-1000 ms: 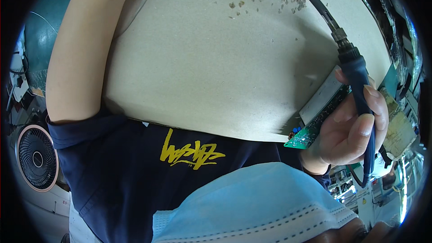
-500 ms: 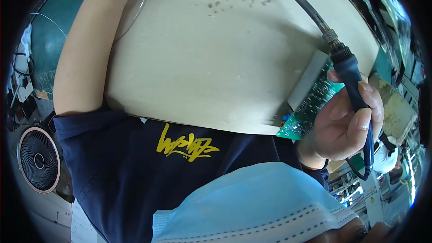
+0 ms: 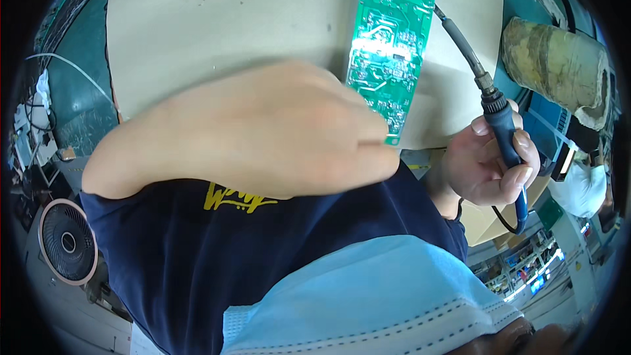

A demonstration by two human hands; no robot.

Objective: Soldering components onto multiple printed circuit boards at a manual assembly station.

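Head view: now apparently pinching circuit board (image 3: 393, 33) in left hand (image 3: 328, 128), bringing it beside soldering iron (image 3: 490, 95) gripped in right hand (image 3: 490, 165).

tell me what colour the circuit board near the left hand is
The circuit board is green with shiny silvery spots; the head view shows it best.

The left forearm (image 3: 164, 141), elbow bent, crosses from the left to the centre; the blurred left hand (image 3: 322, 131) shows its back. At right, the right hand (image 3: 493, 161) grips, fingers curled, palm partly visible.
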